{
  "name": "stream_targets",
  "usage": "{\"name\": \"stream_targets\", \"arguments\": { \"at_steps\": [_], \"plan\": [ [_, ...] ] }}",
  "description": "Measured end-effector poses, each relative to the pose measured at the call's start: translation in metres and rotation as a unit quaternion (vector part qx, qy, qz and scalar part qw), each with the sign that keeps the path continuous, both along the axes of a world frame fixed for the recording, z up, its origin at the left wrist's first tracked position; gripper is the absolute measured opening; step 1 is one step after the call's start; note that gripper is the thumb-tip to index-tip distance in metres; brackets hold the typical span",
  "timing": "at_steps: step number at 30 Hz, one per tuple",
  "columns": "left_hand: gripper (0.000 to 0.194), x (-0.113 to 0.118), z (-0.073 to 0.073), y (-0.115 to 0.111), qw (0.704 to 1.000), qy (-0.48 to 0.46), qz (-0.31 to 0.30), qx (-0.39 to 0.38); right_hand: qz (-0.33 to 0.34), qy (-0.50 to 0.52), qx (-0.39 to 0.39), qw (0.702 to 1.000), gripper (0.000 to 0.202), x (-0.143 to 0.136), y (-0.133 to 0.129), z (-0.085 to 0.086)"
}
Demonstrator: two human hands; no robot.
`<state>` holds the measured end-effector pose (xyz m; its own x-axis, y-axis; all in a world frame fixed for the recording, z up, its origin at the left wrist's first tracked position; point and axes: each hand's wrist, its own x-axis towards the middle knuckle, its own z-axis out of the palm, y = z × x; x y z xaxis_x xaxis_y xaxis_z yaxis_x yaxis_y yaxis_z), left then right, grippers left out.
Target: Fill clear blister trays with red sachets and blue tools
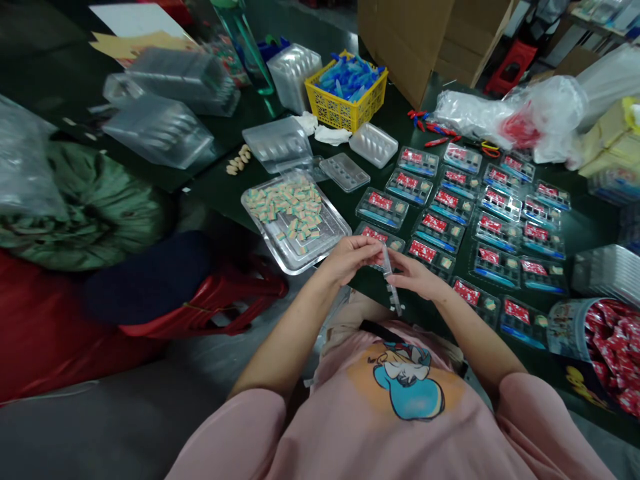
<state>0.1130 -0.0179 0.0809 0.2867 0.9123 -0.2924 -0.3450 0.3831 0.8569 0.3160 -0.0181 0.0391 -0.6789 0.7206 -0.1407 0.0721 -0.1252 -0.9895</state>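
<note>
Clear, thin plastic forms the case (393, 283) held by the seated worker, steeply tilted and nearly edge-on to view. Reference landmark: the metal tray (327, 232). The case is to the right of the tray, at the near edge of the bench (345, 200).

Hand state: the left hand (349, 259), nearest the tray, pinches the upper end of the case between thumb and fingers. The right hand (415, 272), farther right of the tray, closes its fingertips on the case from the other side. Whether the case is latched, or holds anything, cannot be told.

Surroundings: striped pieces (287, 200) lie loose in the tray. Filled cases (383, 208) stand in rows to its right. Beyond it is a yellow basket (369, 110) of blue pens (350, 75).

CAUTION: 
- An unlatched case could open at this tilt and shed any contents toward the lap or floor. 
- Excess finger pressure could bow or crack the thin wall. 
- A slipped pinch could drop the case onto the filled ones just right of the tray. 
- The tray's near corner appears to overhang the bench; a knock from the left forearm could tip it and scatter the pieces.
</note>
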Motion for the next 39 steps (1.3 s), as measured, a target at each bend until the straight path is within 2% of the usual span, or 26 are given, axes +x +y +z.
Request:
{"name": "stream_targets", "arguments": {
  "at_steps": [13,17,22,25,28,31,33,36,39],
  "plan": [
    [0.029,0.002,-0.001,0.000,1.000,0.018,0.020,-0.010,-0.003,-0.006,-0.015,1.000,0.084,-0.001,-0.002,0.003],
    [0.029,0.005,-0.002,0.000,0.998,0.026,0.050,-0.005,-0.012,0.008,-0.018,1.000,0.083,-0.003,-0.003,0.003],
    [0.030,0.003,-0.003,0.001,0.995,0.023,0.099,-0.021,-0.059,0.029,-0.030,0.997,0.079,-0.007,-0.005,0.003],
    [0.025,-0.005,-0.005,0.002,0.990,0.000,0.134,-0.040,-0.091,0.033,-0.034,0.995,0.078,0.006,0.000,0.009],
    [0.018,-0.019,-0.005,0.004,0.983,-0.054,0.167,-0.049,-0.157,-0.014,0.015,0.987,0.083,0.043,0.012,0.024],
    [0.015,-0.034,-0.004,0.006,0.968,-0.109,0.219,-0.060,-0.203,-0.144,0.133,0.959,0.085,0.088,0.025,0.037],
    [0.016,-0.042,-0.004,0.005,0.957,-0.124,0.255,-0.067,-0.185,-0.254,0.221,0.923,0.089,0.109,0.028,0.035],
    [0.021,-0.049,-0.006,0.003,0.947,-0.129,0.285,-0.074,-0.099,-0.373,0.293,0.875,0.092,0.118,0.024,0.014],
    [0.025,-0.050,-0.010,-0.002,0.947,-0.139,0.281,-0.073,-0.040,-0.452,0.300,0.839,0.090,0.109,0.017,-0.009]
  ]
}}
